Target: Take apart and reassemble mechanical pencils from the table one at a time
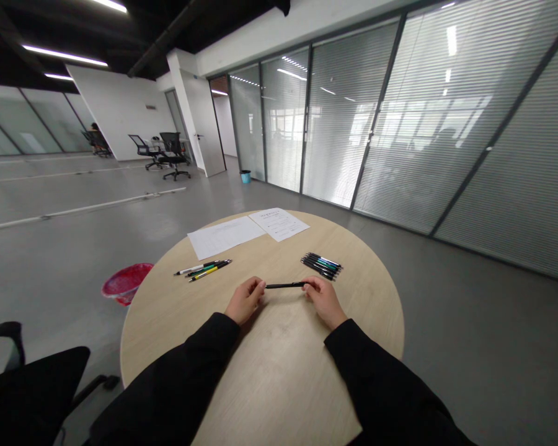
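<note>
A black pen (283,285) is stretched level between my two hands, just above the round wooden table (279,347). My left hand (246,300) pinches its left end, and my right hand (324,300) pinches the right end. Beyond my right hand lies a tight row of several dark pens (322,265), some with blue or green parts. To the far side of my left hand is a looser group of several pens (204,269) in white, green, yellow and black.
Two printed paper sheets (225,236) lie at the table's far edge. Left of the table, a red basket (126,282) stands on the floor, with a black chair (32,384) nearer me. Glass partitions with blinds (344,111) run along the right.
</note>
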`<state>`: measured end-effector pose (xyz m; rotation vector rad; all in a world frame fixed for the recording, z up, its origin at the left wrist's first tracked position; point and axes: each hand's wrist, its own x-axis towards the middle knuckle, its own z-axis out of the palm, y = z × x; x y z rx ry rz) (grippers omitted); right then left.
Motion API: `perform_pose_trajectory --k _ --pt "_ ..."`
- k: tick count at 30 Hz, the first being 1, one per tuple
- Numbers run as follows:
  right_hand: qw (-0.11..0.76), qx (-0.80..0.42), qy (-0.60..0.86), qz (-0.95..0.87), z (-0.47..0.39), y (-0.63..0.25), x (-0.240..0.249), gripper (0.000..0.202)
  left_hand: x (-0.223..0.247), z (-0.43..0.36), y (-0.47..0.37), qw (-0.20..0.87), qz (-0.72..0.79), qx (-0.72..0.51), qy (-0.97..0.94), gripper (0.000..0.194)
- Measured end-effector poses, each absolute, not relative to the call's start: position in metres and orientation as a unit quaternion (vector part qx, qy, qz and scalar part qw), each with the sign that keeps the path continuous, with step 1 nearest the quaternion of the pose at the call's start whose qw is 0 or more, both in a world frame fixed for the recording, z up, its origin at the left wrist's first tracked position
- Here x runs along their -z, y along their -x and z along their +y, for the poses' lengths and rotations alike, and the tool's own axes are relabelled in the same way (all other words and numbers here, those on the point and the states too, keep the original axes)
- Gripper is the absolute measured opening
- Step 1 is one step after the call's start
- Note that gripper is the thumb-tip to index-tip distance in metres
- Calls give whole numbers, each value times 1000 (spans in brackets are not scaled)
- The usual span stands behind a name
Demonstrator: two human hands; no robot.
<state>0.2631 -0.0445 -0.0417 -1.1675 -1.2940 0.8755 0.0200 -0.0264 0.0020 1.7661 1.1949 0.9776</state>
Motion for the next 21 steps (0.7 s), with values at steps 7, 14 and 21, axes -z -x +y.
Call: perform_pose_trajectory --k 7,14,21 --pt "558 -370 503 -547 -44 -264 42 21 1 -25 -19 398 437 -393 -704 30" --pt "560 -371 497 -550 -46 -263 39 21 -5 -28 -19 361 470 -365 -718 43" --pt "563 -371 493 -550 -46 -263 40 21 -3 -27 -20 396 464 -390 -690 39"
